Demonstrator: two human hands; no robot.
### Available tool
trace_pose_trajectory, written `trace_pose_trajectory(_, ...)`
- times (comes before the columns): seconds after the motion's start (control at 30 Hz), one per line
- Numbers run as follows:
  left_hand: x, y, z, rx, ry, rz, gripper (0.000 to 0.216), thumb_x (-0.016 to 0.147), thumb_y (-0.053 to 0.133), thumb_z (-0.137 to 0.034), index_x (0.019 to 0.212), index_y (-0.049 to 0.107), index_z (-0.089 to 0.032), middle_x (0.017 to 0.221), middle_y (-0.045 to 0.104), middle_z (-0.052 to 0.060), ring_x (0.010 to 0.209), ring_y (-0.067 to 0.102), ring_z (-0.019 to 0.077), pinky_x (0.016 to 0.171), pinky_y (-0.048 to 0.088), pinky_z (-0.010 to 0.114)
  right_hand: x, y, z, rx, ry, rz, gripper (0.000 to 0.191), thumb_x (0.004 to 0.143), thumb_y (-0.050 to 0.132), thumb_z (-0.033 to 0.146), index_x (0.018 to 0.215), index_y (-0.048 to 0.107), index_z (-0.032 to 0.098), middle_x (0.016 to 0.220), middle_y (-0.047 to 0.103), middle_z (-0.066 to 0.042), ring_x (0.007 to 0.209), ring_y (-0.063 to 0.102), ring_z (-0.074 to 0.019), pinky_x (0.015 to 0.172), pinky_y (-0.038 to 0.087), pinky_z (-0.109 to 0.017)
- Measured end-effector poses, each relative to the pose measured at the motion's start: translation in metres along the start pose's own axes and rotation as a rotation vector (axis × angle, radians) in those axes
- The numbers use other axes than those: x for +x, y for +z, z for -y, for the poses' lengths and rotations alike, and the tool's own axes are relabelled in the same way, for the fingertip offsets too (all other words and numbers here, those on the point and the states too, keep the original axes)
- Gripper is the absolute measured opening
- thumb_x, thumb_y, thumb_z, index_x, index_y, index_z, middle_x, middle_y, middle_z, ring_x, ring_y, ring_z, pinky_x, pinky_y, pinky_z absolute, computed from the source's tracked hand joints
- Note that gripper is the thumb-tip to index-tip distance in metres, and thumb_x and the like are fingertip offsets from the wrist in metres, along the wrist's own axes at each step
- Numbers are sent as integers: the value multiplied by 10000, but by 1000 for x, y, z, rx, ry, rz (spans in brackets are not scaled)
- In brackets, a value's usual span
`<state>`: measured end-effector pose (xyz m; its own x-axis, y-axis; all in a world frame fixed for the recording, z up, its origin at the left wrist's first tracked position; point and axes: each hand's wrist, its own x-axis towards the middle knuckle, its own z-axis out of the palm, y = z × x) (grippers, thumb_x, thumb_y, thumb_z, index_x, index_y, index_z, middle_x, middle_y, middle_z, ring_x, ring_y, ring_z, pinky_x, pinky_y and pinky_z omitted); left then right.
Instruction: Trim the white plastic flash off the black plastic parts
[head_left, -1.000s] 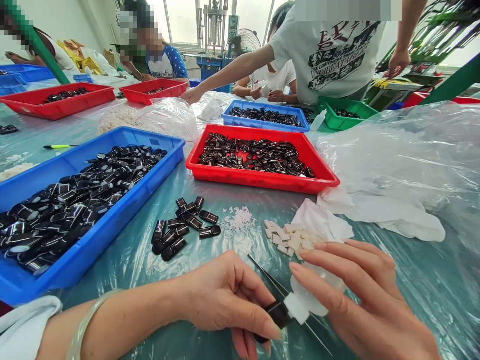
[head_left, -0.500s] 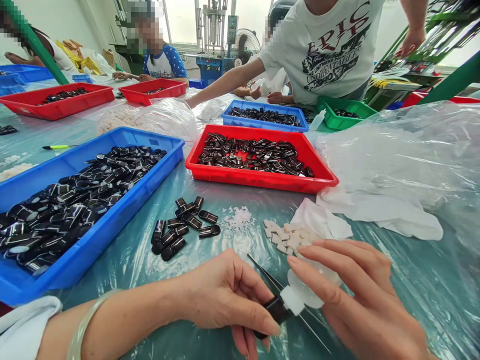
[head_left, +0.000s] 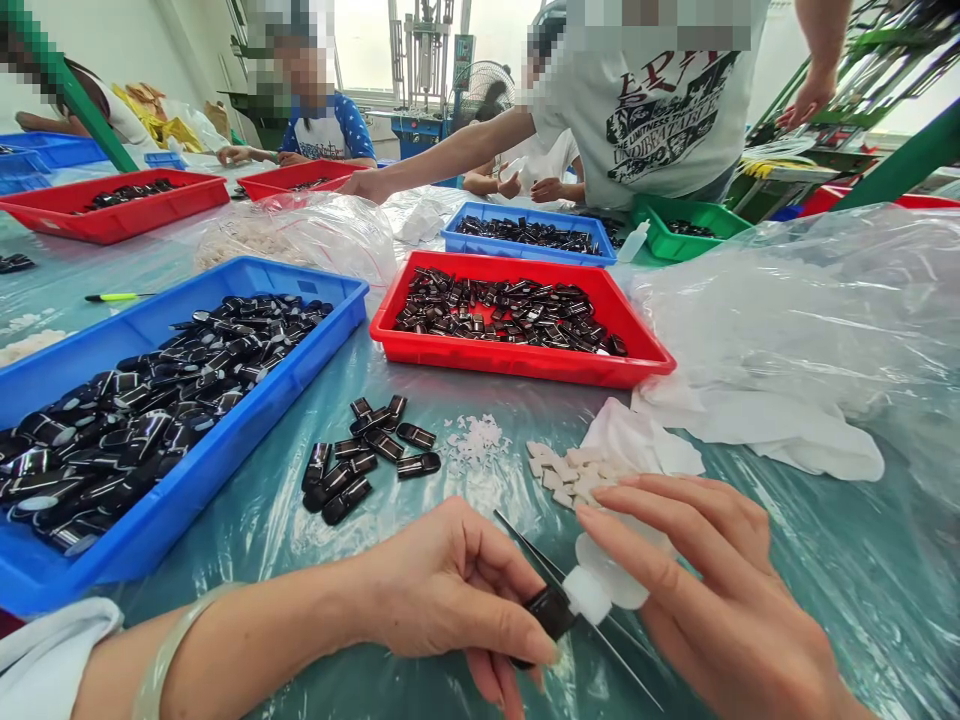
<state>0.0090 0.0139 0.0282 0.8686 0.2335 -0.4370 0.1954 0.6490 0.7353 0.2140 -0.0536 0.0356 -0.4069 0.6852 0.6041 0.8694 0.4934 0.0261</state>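
Observation:
My left hand (head_left: 465, 590) is closed, pinching a small glossy black piece (head_left: 551, 612) between thumb and fingers. In my right hand (head_left: 720, 580) is a translucent squeeze bottle (head_left: 619, 570), tilted, with its white tip at the black piece's end. Long fingers partly cover the bottle. Thin metal tweezers (head_left: 529, 548) run slantwise behind the bottle tip; which hand holds them, if either, I cannot tell. Beyond my hands lie several loose black pieces (head_left: 382, 442), thin white scraps (head_left: 478, 437) and small off-white chips (head_left: 566, 472).
A blue tray (head_left: 300, 375) of black pieces stands at left, a red tray (head_left: 517, 366) of similar ones ahead. At right are a white cloth (head_left: 810, 435) and clear plastic sheeting (head_left: 825, 300). Across the table, a co-worker's arm (head_left: 450, 160) reaches over a plastic bag (head_left: 315, 235).
The co-worker across the table has reached further left, the hand now near the far red tray. My own hands, the bottle and the black piece have barely shifted.

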Motion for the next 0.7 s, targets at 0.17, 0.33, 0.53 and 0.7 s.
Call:
trace_pose_trajectory(0.17,1,2,-1,-34,63,-62,116,611,704,-143,716,672,-103,579,621,-5,520,630,84,485,490,126,1,1,-8,40,101,-20,302,827,471,56,1060,571,222,969,635,-50,918,590,-192,768,459,-356)
trace_pose_trajectory(0.33,3,2,-1,-18,104,-141,184,590,734,-185,724,661,-83,611,635,25,539,642,106,477,488,134,-1,1,-18,113,205,-45,272,834,527,133,1096,569,191,974,642,-65,868,637,-164,704,531,-247)
trace_pose_trajectory(0.53,4,2,-4,-9,135,-246,269,566,755,-213,767,630,-87,682,663,55,565,656,132,485,486,156,-9,6,-24,196,383,-85,347,768,661,260,1092,573,173,963,702,-64,824,683,-195,678,566,-212)
trace_pose_trajectory(0.7,4,1,-2,15,167,-294,304,562,778,-270,763,635,-91,728,676,67,598,649,130,526,478,180,-14,0,-32,211,513,-126,309,761,667,300,1043,601,191,924,716,-46,784,691,-200,632,568,-202)
